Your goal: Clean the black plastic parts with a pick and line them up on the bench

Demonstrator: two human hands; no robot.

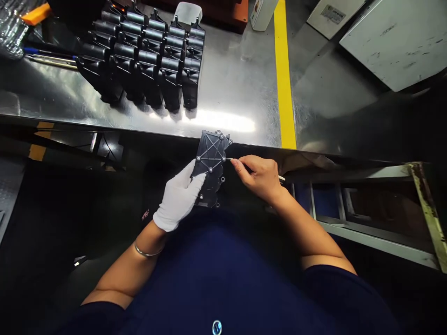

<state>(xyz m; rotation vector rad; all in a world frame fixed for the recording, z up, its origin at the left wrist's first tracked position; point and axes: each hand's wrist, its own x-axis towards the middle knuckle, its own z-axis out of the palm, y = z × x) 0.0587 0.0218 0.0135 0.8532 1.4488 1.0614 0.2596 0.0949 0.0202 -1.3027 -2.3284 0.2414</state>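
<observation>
Dark-blue shirt front (pixel 216 279) fills the foreground as a worker holds a black ribbed plastic cover (pixel 211 167) upright over the near edge of a steel-topped bench (pixel 240 83). Left hand (pixel 179 197), in a white glove, is wrapped around the cover's lower left side, thumb laid on its face; right hand (pixel 260 176), bare, pinches a thin pale stick-like tool (pixel 234 159) between fingertips closed on it, its tip touching the cover's right edge. Its back end seems to show past the wrist. A silver bangle (pixel 146 253) sits on the left wrist. Farther back on the bench stand rows of similar black moulded parts (pixel 146 56), well apart from the hands. Held in the air on one side only, the cover could twist or slip if the tool presses hard, and the tip could skid off the rim toward the gloved thumb
</observation>
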